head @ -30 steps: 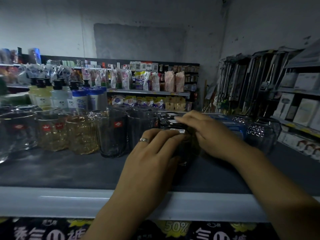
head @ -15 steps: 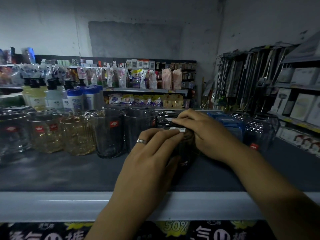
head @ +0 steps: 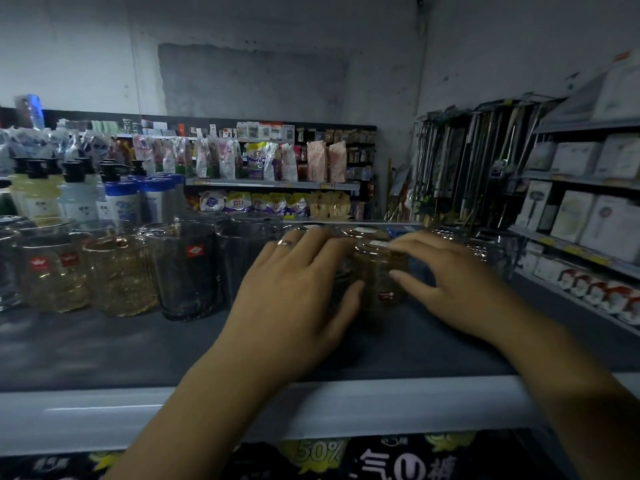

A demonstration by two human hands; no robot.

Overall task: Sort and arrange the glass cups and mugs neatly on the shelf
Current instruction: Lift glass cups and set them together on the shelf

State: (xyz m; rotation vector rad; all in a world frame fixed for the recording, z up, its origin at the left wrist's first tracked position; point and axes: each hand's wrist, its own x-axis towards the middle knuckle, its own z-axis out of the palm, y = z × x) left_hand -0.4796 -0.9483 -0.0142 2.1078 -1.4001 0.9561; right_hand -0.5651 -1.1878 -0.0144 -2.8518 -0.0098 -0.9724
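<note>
A small amber glass cup (head: 379,277) stands upside down on the dark shelf (head: 104,348), between my two hands. My left hand (head: 294,299), with a ring, lies spread on its left, the thumb against the cup's side and the fingers reaching over the cups behind. The fingers of my right hand (head: 446,282) are nearly straight: the fingertips touch the cup's top and the thumb its right side. To the left runs a row of glasses: a dark tumbler (head: 187,271), a ribbed amber glass (head: 117,275) and a red-labelled glass (head: 52,271).
Clear patterned glass mugs (head: 498,251) stand at the right end of the shelf. Pump bottles (head: 121,202) line up behind the glasses. The shelf's pale front rail (head: 381,407) runs under my forearms. Boxed goods fill the racks on the right.
Both hands were wrapped over the cup; now they have spread apart and loosened, so the amber cup shows between them. The view has shifted slightly.
</note>
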